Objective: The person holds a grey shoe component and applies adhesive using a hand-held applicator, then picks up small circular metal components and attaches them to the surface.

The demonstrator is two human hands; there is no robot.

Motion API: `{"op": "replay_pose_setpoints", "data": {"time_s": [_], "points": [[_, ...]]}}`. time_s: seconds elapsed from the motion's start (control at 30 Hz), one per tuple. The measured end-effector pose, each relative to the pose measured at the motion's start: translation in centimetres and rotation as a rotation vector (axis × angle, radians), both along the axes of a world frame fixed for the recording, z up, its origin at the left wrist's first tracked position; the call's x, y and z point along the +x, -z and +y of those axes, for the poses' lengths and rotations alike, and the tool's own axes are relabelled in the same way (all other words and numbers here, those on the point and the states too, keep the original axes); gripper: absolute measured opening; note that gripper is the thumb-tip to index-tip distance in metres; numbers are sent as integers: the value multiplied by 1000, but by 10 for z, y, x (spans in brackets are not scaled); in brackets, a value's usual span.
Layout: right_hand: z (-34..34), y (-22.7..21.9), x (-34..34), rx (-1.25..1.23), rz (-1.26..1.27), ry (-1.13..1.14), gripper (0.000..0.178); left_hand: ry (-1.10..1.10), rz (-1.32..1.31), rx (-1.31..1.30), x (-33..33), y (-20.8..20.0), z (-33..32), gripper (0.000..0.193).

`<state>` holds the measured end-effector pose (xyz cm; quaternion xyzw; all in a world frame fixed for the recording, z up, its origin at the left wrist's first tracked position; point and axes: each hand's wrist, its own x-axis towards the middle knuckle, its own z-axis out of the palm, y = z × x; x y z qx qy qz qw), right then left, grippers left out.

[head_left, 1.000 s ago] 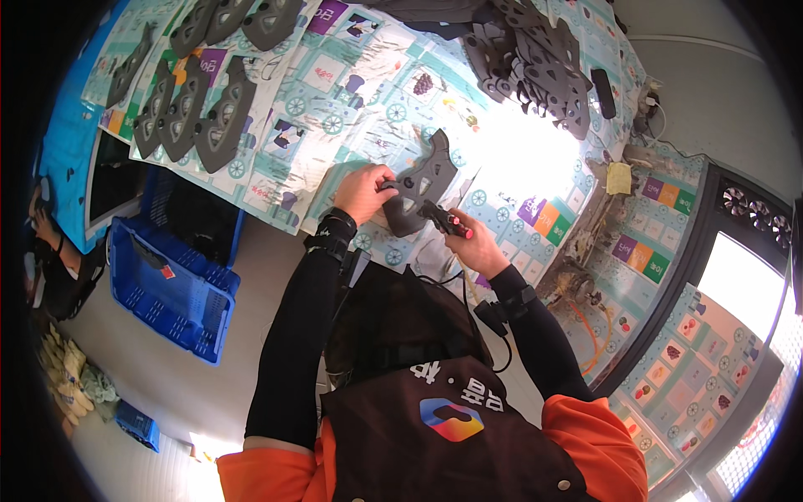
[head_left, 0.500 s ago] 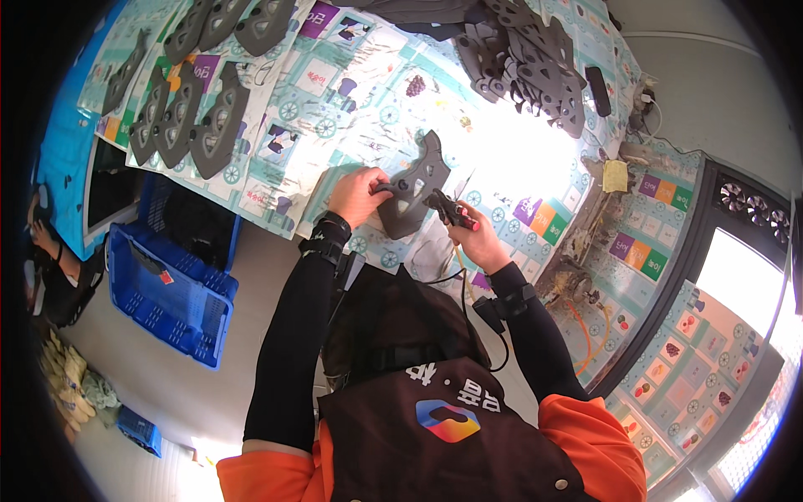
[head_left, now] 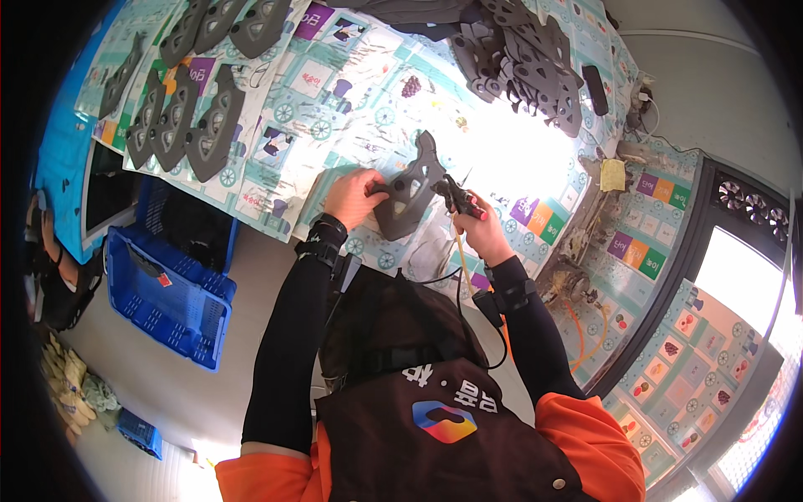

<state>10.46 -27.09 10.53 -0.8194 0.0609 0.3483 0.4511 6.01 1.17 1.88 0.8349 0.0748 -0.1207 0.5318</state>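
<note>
A dark grey moulded part [head_left: 407,197] with cut-out openings lies on the patterned table cover, its narrow end pointing away from me. My left hand [head_left: 355,199] pinches the part's left edge between thumb and fingers. To its right, my right hand [head_left: 485,233] is wrapped round a black-and-red hand tool [head_left: 458,199] with a pale hose running down from it. The tool's dark head is close to the part's right edge; whether they touch I cannot tell. Black bands with cables circle both my wrists.
Several similar grey parts [head_left: 214,125] lie in rows at the far left. A heap of them [head_left: 527,71] is at the far right, beside a small black object [head_left: 595,90]. Blue crates [head_left: 167,293] stand below the table's left side. At the left edge is another person's arm [head_left: 52,234].
My right hand and the tool have shifted slightly right, away from the part. My left hand keeps its pinch, and the part has moved slightly left.
</note>
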Motion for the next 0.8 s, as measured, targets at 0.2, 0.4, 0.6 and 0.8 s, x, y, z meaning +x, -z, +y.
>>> {"op": "replay_pose_setpoints", "data": {"time_s": [0.2, 0.4, 0.6, 0.8], "points": [[18, -21, 10, 35, -17, 4, 33, -16, 1, 3, -3, 1, 4, 24], [17, -17, 13, 41, -142, -27, 26, 3, 66, -7, 0, -1, 2, 26], [21, -13, 17, 130, -139, -14, 25, -27, 48, -2, -4, 1, 4, 27], [16, 3, 13, 201, -279, -84, 35, -7, 96, -31, -1, 2, 2, 27]]}}
